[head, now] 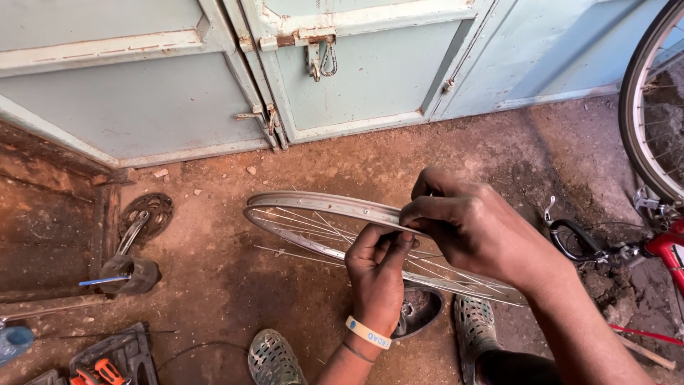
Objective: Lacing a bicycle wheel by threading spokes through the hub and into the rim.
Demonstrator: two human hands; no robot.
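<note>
- Holding a bare silver bicycle rim (320,204) flat above the dirt floor (214,271), the person works on it with both hands near its middle.
- The left hand (376,274) comes up from below, its grip pinched on thin spokes (313,227) under the rim's near edge; a pale wristband (368,332) sits on that wrist.
- The right hand (474,228) reaches across from the right, fingertips pressed together on the rim's upper band, just above the left hand's thumb.
- The rim is tilted, its left part toward the pale blue metal doors (214,78) and its right part over the person's perforated grey clogs (474,328).
- A dark bowl-like part (420,308) lies on the floor just beside the left wrist.
- At the left lie a chainring with crank arm (142,217) and an open tool case (114,356).
- At the right stands a red bicycle (662,242) with its tyred wheel (645,107), well apart from the hands.
</note>
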